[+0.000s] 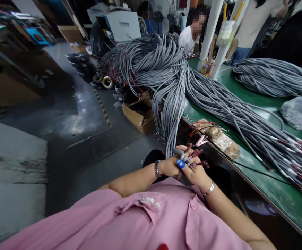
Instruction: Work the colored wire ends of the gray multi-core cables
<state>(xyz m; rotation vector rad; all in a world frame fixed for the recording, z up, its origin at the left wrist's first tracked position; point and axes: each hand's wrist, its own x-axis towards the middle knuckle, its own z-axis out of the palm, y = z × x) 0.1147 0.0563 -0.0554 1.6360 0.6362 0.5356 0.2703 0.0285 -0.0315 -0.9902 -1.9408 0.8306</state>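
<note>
Close to my pink shirt, my left hand (pixel 170 167) is closed around the ends of several grey cables (pixel 170 128) that hang down from the bench. My right hand (pixel 198 175) touches it and is wrapped round the same ends, with a blue cover (pixel 181 164) on one finger. Dark red wire tips (pixel 196 152) stick out between the hands. Just above them is a pink clip (pixel 201 140). A large heap of grey cables (pixel 151 62) lies at the bench end, and a long bundle (pixel 226 104) runs along the bench to the right.
The green bench (pixel 278 184) has a taped block (pixel 222 139) at its near edge, a coil of cable (pixel 270 76) and a plastic bag (pixel 301 109). An open carton (pixel 141 119) stands on the floor. Two people are beyond the bench, near white posts (pixel 210 34).
</note>
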